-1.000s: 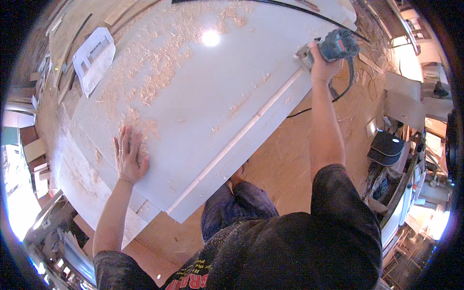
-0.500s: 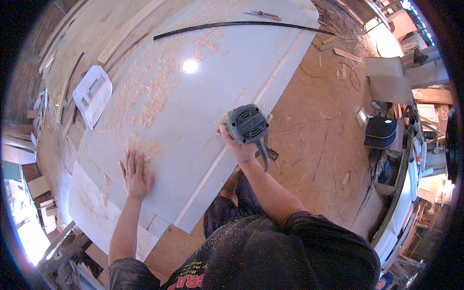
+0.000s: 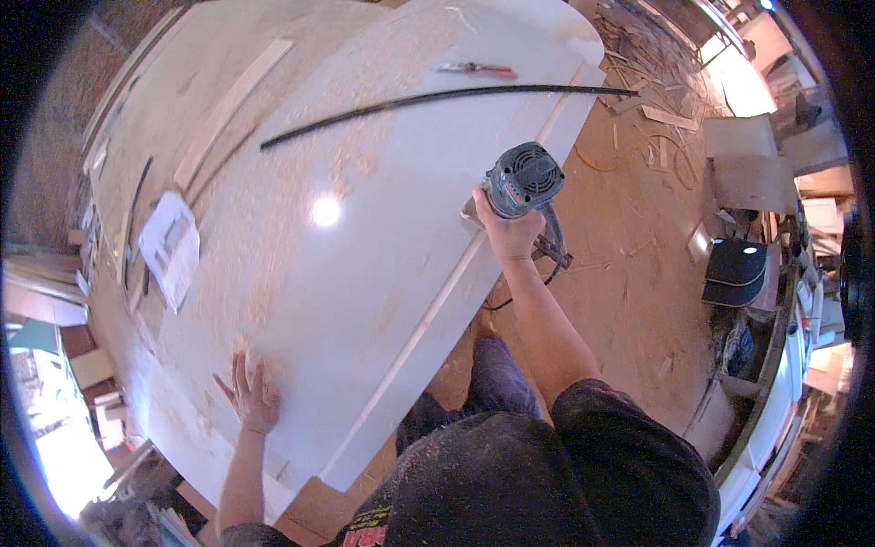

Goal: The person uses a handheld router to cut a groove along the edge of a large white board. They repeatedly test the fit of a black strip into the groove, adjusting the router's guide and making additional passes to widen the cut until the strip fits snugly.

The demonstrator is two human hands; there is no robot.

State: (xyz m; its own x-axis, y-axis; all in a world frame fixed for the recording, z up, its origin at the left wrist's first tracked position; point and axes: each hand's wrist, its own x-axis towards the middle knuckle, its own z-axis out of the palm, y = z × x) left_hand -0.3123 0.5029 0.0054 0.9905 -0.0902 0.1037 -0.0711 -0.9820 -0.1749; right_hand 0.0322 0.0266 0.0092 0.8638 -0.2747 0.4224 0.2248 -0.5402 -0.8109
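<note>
My right hand point(image 3: 507, 230) is wrapped round the body of a dark handheld power tool, which looks like a trim router point(image 3: 529, 176). It rests over the right edge of a large white panel point(image 3: 383, 310), and its cord hangs beside my forearm. A pale narrow strip point(image 3: 436, 305) runs lengthwise near that edge, passing by the router's base. The cutter is hidden from above. My left hand point(image 3: 250, 394) lies flat on the panel near its left side, fingers spread, touching wood shavings point(image 3: 244, 345).
Across the far part of the panel lies a long black strip point(image 3: 392, 102), with a red-handled hand tool point(image 3: 478, 68) beyond it. A paper sheet point(image 3: 169, 251) and a wooden board point(image 3: 232, 114) lie left. Offcuts litter the floor point(image 3: 638, 319) at right; a black cap point(image 3: 736, 272) is farther right.
My right hand has moved the router farther along the panel's right edge, away from me. My left hand stays flat on the panel. The whole view has shifted slightly.
</note>
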